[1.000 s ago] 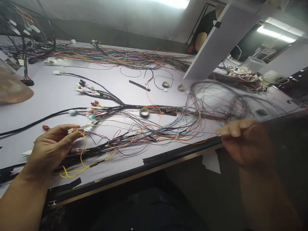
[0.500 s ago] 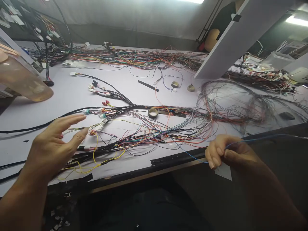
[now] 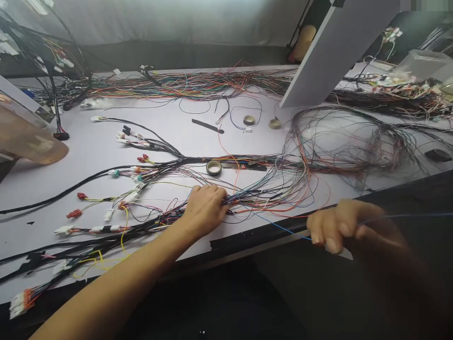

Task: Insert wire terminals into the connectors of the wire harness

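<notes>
Pale, smooth white workbench (image 3: 166, 115) runs across the room from where I stand, backed by a grey wall (image 3: 177, 28). At its left end juts a rounded, brownish see-through plastic container (image 3: 35, 137). Nearer the front edge lies a blocky white-and-orange plastic connector (image 3: 21, 302) on black-wrapped cable, and just beyond it are small glossy red connectors (image 3: 74, 214) on thin leads. A slack, bright yellow wire (image 3: 123, 231) loops down past them.

Mid-bench, the left hand (image 3: 207, 203) is closed, knuckles up, over a long, loose bundle of multicoloured thin wires (image 3: 258, 193), which lies along the front of the bench and fans out to the right. Just behind that hand sits a round, dark-sided roll of tape (image 3: 208, 170).

Further right, a single thin blue plastic-coated wire (image 3: 283, 228) leaves the bundle and crosses the black bench edge to the right hand (image 3: 347, 226), whose fingers are curled, thumb and forefinger pinched around it; the wire's far part trails off rightward, blurred.

I'd judge the step to be separating this one strand while the rest is pinned. The next move seems to call for a steady left grip and a gentle pull, lest the strand snag. I can read no brand, label or writing anywhere.
</notes>
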The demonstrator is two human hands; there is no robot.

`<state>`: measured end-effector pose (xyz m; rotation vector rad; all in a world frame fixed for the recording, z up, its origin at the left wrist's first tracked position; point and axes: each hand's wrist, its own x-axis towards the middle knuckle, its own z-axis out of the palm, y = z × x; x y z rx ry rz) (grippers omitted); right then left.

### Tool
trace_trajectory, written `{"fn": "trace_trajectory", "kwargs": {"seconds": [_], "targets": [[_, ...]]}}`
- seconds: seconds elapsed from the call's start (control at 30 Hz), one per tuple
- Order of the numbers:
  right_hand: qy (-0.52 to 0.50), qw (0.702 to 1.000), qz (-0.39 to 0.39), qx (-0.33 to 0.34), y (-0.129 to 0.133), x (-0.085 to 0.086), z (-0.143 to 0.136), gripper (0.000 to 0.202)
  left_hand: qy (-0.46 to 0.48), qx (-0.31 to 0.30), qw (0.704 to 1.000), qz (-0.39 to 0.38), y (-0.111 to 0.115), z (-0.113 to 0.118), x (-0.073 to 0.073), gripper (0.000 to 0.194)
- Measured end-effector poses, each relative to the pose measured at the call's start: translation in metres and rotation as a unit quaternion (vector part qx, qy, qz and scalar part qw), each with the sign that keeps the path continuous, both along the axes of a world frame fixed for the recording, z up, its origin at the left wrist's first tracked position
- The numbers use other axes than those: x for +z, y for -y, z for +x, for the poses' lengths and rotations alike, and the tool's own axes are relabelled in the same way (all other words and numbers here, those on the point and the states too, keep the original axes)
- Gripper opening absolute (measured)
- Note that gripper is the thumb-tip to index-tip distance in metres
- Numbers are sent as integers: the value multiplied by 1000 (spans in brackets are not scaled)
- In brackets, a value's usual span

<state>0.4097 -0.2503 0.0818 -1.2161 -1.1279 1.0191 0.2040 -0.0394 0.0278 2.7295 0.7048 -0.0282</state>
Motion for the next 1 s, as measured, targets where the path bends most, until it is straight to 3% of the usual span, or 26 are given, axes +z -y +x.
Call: {"fn": "trace_trajectory", "kwargs": {"seconds": [0.13, 0.27, 0.4, 0.57, 0.7, 0.77, 1.0], "targets": [[-16, 1000, -3, 14, -11, -9, 5, 20, 17, 15, 998, -59, -7, 5, 3, 16], [-20, 997, -36, -59, -23, -20, 9, 28, 73, 95, 978, -170, -13, 5, 3, 14], [-22, 994, -62, -91, -32, -34, 9, 30, 103, 119, 960, -231, -17, 3, 6, 16], [14, 989, -146, -28, -45, -38, 0, 27, 118, 126, 961, -217, -15, 2, 7, 15], [50, 962, -259, 68, -54, -41, -6, 30, 157, 114, 956, -218, -8, 0, 7, 12], [92, 950, -287, 79, -57, -45, -6, 32, 168, 108, 957, -211, -6, 0, 8, 11], [206, 921, -317, 93, -65, -45, -9, 31, 40, 74, 996, -12, -4, 26, 5, 17]]}}
